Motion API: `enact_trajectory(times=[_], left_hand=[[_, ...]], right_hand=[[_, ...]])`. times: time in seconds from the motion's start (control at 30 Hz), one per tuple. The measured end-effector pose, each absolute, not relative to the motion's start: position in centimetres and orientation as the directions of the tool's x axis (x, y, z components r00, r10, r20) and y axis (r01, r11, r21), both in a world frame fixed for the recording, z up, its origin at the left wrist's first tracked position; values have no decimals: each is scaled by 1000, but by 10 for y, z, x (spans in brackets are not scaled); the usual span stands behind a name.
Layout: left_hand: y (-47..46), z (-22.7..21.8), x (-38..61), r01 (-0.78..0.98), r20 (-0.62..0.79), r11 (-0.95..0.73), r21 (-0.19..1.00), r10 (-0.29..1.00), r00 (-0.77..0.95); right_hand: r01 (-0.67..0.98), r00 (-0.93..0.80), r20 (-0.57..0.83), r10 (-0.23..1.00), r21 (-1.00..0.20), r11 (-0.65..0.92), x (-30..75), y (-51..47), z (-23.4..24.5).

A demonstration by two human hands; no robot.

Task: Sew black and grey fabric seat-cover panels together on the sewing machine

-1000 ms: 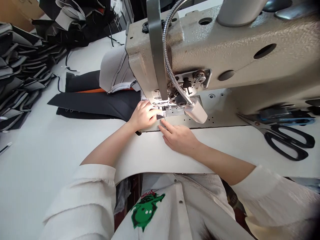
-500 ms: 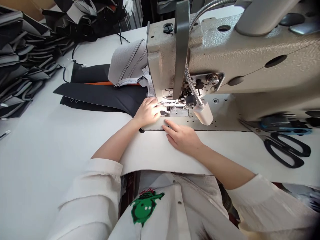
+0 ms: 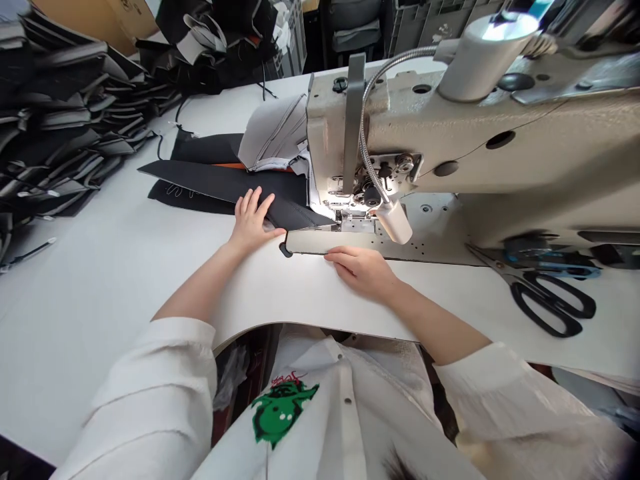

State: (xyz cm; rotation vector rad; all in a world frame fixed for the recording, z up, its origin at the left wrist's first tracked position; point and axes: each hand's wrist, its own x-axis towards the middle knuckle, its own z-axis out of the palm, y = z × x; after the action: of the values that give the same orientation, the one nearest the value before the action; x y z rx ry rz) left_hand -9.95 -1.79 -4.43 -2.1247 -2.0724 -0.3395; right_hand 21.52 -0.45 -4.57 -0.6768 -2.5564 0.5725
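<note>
My left hand (image 3: 253, 223) lies with spread fingers on the near edge of a black fabric piece (image 3: 215, 183), its thumb reaching toward the machine bed. The fabric's narrow right end runs under the presser foot (image 3: 339, 217) of a sewing machine (image 3: 330, 127). A light grey mesh piece (image 3: 275, 133) is folded over the black fabric, with an orange strip between. My right hand (image 3: 363, 270) rests flat at the front edge of the machine bed (image 3: 315, 241), fingers stretched out and together, holding nothing. A small lamp (image 3: 395, 221) lights the needle area.
Black-handled scissors (image 3: 543, 297) lie right of the machine bed, beside blue-and-black tools (image 3: 545, 257). Stacked black and grey fabric pieces (image 3: 65, 120) fill the left back of the white table (image 3: 125, 267). A grey crate (image 3: 435, 30) stands behind.
My left hand has moved left, away from the presser foot, and its fingers have spread on the black fabric. My right hand's fingers have drawn together. The camera view has shifted.
</note>
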Motion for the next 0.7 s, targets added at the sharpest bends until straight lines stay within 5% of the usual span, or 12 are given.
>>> enact_trajectory(times=[0.23, 0.37, 0.47, 0.6, 0.7], left_hand=[[28, -10, -97, 957, -13, 180, -225, 982, -188], [11, 8, -75, 950, -86, 169, -262, 976, -198], [-50, 14, -58, 950, -152, 147, -277, 969, -194], [-149, 18, -40, 981, -296, 46, -188, 950, -101], [-182, 22, -52, 986, -143, 7, -167, 989, -31]], right_hand=[[399, -726, 230, 649, -627, 669, 218, -4, -43], [410, -680, 227, 697, -671, 618, 219, -4, -41], [428, -675, 307, 671, -578, 695, 220, -5, -40], [381, -789, 369, 491, -332, 863, 217, -4, -42], [340, -833, 364, 417, -258, 904, 209, -2, -44]])
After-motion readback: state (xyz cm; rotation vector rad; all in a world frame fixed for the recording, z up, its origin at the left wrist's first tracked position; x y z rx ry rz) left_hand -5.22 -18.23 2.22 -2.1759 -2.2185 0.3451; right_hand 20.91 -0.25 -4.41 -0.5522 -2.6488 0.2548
